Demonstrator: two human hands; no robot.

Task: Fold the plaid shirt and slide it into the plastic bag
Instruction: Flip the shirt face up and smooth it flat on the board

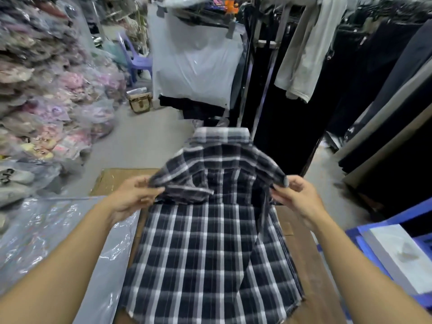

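A dark plaid shirt point(205, 244) with white stripes lies back side up on a cardboard sheet point(306, 265), collar at the far end. Its sleeves are folded in toward the middle. My left hand point(133, 197) pinches the shirt's left shoulder edge, and my right hand point(297, 197) pinches the right shoulder edge. The upper part of the shirt is lifted off the cardboard between both hands. A clear plastic bag point(53, 232) lies flat to the left of the shirt, under my left forearm.
Stacks of bagged clothes point(46, 94) rise along the left. Dark garments hang on racks point(350, 78) at the right and back. A large hanging plastic bag point(196, 61) is ahead, and a blue stool with a flat white package point(402, 256) stands at the right.
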